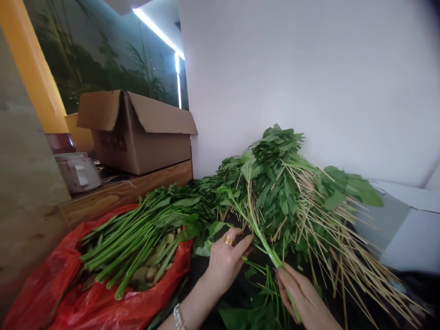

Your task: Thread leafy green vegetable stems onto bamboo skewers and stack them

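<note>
My right hand (304, 293) is closed round the lower end of a long green leafy vegetable stalk (263, 240), which slants up and left to several leaves at its top. Beside the middle of that stalk is my left hand (227, 259), with a ring and a bracelet. Its fingers are curled in a pinch, but what lies between the tips is hidden. Below and between my hands lie loose green stems and leaves (259, 302). To the left, a bunch of leafy stalks (129, 247) rests in a red plastic bag (65, 275), over pale round pieces that look like potatoes.
A big heap of green leaves on thin wooden skewers (330, 238) rises at the right against the white wall (309, 68). On a wooden ledge (168, 176) at the back left stand an opened cardboard box (154, 146) and a white tub (78, 172).
</note>
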A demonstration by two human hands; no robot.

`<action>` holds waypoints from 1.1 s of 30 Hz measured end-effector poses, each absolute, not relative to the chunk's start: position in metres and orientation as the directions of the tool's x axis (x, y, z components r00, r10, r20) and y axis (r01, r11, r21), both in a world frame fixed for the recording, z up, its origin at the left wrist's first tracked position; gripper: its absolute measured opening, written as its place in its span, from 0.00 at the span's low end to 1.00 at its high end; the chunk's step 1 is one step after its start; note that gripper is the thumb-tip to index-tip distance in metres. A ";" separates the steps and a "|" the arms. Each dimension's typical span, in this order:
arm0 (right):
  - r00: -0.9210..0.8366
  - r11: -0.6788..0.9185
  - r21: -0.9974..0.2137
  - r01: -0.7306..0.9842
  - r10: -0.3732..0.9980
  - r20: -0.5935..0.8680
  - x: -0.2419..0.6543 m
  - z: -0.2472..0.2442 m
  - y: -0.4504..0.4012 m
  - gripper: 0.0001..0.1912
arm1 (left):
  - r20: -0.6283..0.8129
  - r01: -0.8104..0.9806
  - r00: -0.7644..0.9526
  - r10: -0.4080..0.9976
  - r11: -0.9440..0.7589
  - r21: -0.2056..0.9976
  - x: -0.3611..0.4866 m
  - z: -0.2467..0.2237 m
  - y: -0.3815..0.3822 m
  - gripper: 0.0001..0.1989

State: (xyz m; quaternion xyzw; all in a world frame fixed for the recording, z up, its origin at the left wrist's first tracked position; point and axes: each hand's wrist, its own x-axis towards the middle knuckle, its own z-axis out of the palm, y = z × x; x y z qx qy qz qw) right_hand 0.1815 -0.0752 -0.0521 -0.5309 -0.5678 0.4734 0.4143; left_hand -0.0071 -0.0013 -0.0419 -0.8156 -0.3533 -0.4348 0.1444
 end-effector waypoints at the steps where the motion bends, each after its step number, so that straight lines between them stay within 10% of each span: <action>1: -0.105 -0.007 -0.975 0.224 0.994 -0.031 0.180 -0.053 -0.076 0.25 | 0.787 0.684 0.417 0.455 -0.727 0.059 -0.007 -0.042 -0.001 0.12; 11: -0.166 0.045 -0.945 0.325 0.986 -0.010 0.183 -0.056 -0.076 0.22 | 0.635 0.655 0.614 0.469 -0.752 -0.078 0.000 -0.044 -0.002 0.07; 18: -0.164 0.074 -0.916 0.395 0.986 0.009 0.184 -0.053 -0.075 0.21 | 0.713 0.755 -0.002 0.701 -0.466 0.461 -0.019 -0.036 0.014 0.12; 33: -0.188 0.288 -0.341 0.895 0.936 0.297 0.186 -0.069 -0.071 0.16 | 0.772 0.762 0.404 0.490 -0.647 0.012 -0.021 -0.045 0.011 0.18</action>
